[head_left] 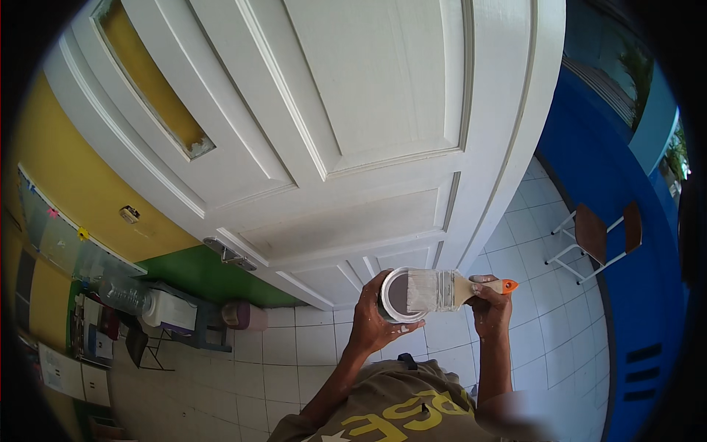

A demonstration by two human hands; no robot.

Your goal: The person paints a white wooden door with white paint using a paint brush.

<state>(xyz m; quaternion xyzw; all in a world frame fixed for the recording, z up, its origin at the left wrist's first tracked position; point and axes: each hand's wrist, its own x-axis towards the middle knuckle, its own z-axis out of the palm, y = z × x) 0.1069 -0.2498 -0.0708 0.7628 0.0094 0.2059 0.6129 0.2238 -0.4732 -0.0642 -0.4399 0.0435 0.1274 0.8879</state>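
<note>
My left hand (368, 320) is wrapped round a small paint can (388, 311) with a white rim, held in front of my body. Greyish paint shows inside its mouth. In my right hand (490, 306) is a wide paintbrush (449, 290), gripped by its pale handle with an orange tip. Its white-coated bristles lie across the right side of the can's mouth; whether they touch the rim I cannot tell. White paint smears mark my fingers. Beyond the hands stands a white panelled door (324, 214); a lower horizontal panel looks dingier than those above.
The door has a metal handle (230, 254) and a narrow window (151, 81) at upper left. A brown chair (593, 234) stands on the tiled floor (324, 345) at right, beside a blue wall (626, 317). At left are a water jug (127, 292) and a stool (210, 328).
</note>
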